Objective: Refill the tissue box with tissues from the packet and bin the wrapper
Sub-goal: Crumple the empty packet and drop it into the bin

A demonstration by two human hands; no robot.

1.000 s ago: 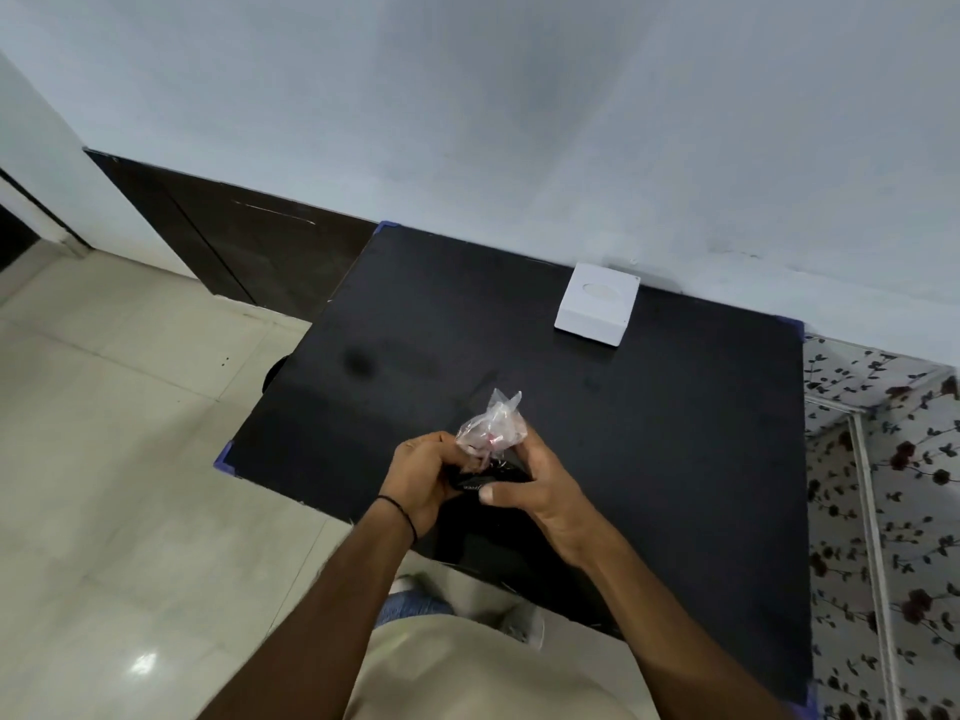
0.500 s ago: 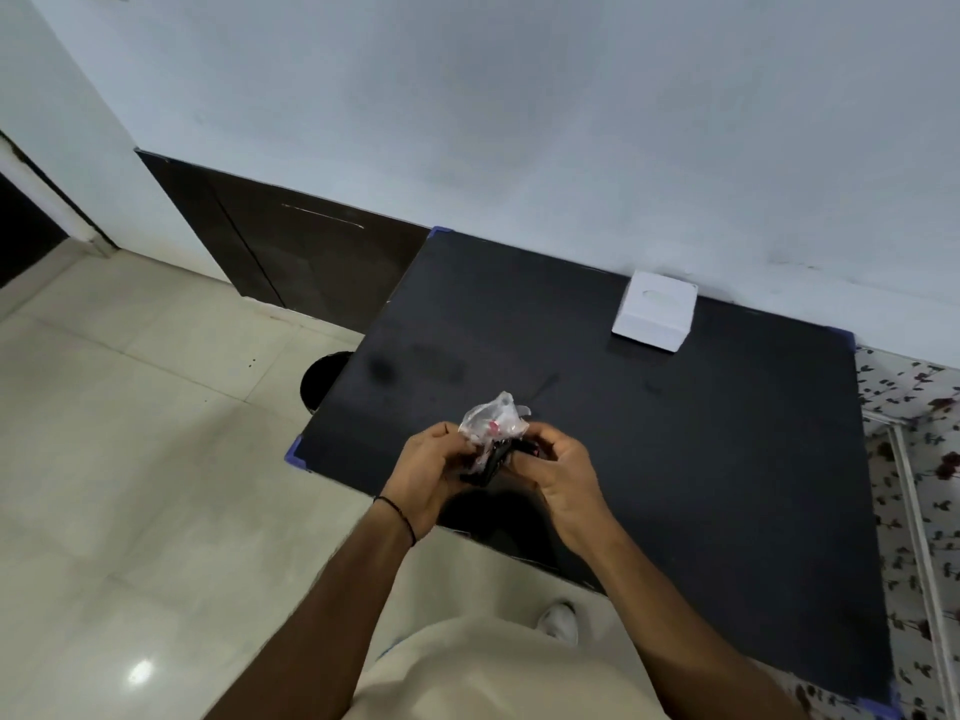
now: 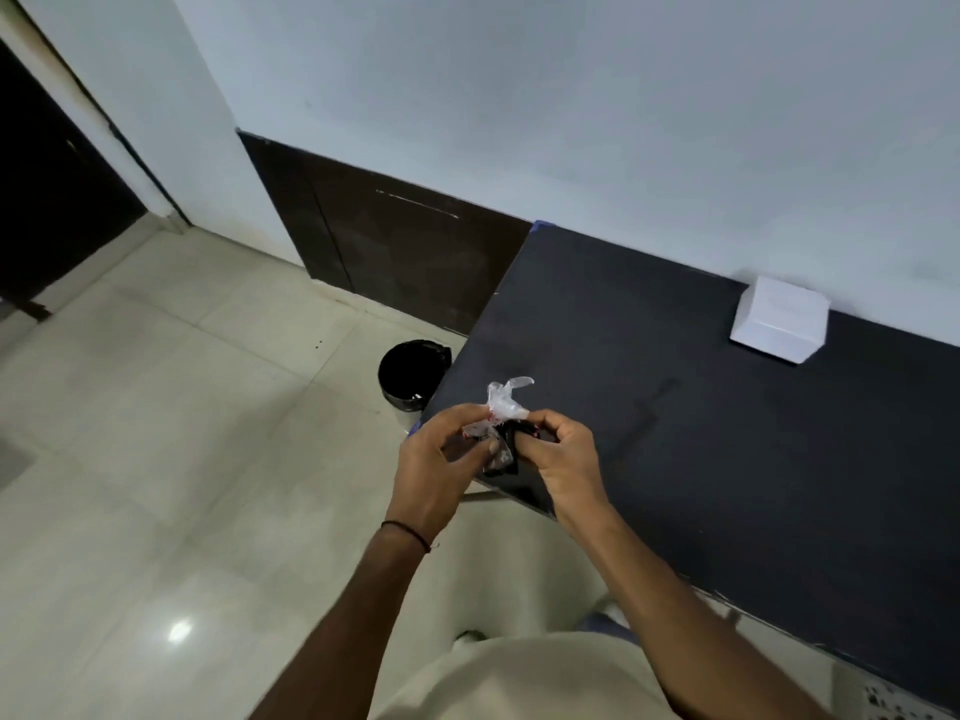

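The crumpled clear plastic wrapper (image 3: 503, 405), with red and dark print, is pinched between both my hands over the near left corner of the black table (image 3: 701, 423). My left hand (image 3: 439, 467) grips its lower left part. My right hand (image 3: 563, 462) holds its right side with fingertips. The white tissue box (image 3: 779, 319) stands closed at the back of the table against the wall, far from my hands. A black-lined bin (image 3: 413, 374) stands on the floor at the table's left edge, just beyond my hands.
Pale tiled floor (image 3: 182, 433) spreads to the left. A dark wooden panel (image 3: 405, 252) runs along the wall behind the bin. A dark doorway (image 3: 47, 200) opens at far left. Patterned cloth (image 3: 893, 701) shows at lower right.
My view has swung left, so the bin has come fully into sight and the tissue box has slid right. Both hands keep crumpling the wrapper, now nearer the table's left corner.
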